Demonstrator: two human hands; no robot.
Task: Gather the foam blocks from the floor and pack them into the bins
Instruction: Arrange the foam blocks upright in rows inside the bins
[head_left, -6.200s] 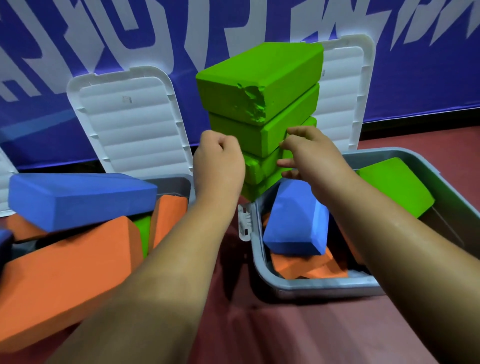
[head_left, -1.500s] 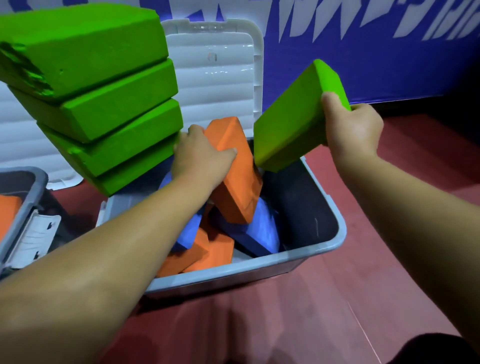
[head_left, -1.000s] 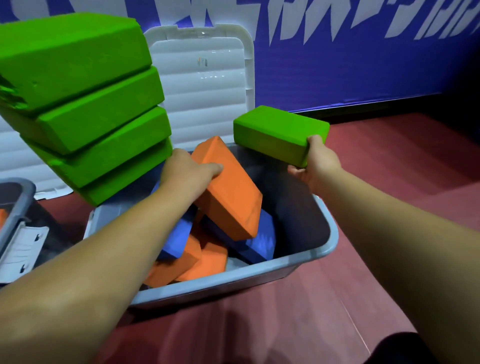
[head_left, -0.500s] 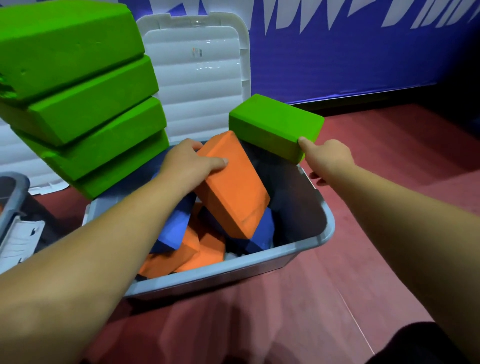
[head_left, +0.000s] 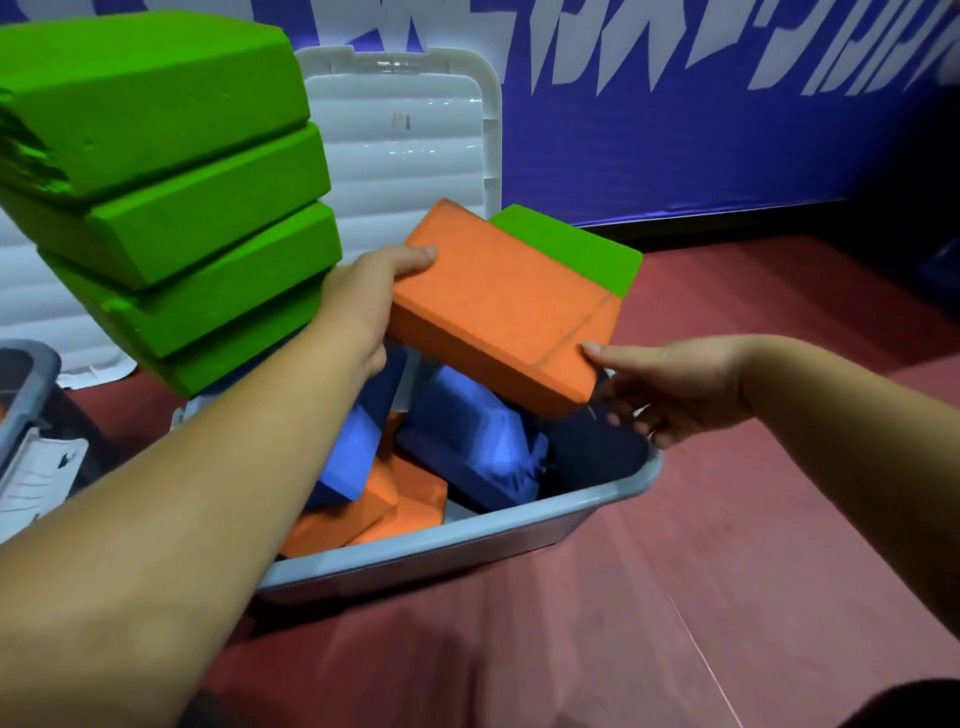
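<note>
My left hand grips an orange foam block by its left end and holds it tilted above the grey bin. My right hand reaches in from the right with fingers spread, its thumb tip touching the block's lower right corner. A single green block shows behind the orange one at the bin's far right rim. Blue blocks and orange blocks lie jumbled inside the bin. A leaning stack of several green blocks rises at the bin's left side.
The bin's white lid stands open against the blue banner wall. A second grey bin with a white latch shows at the left edge. Red floor spreads in front and to the right.
My right hand let go of the single green block, which now rests at the bin's far rim, and moved down to the orange block. My left hand lifted that orange block up and rightward.
</note>
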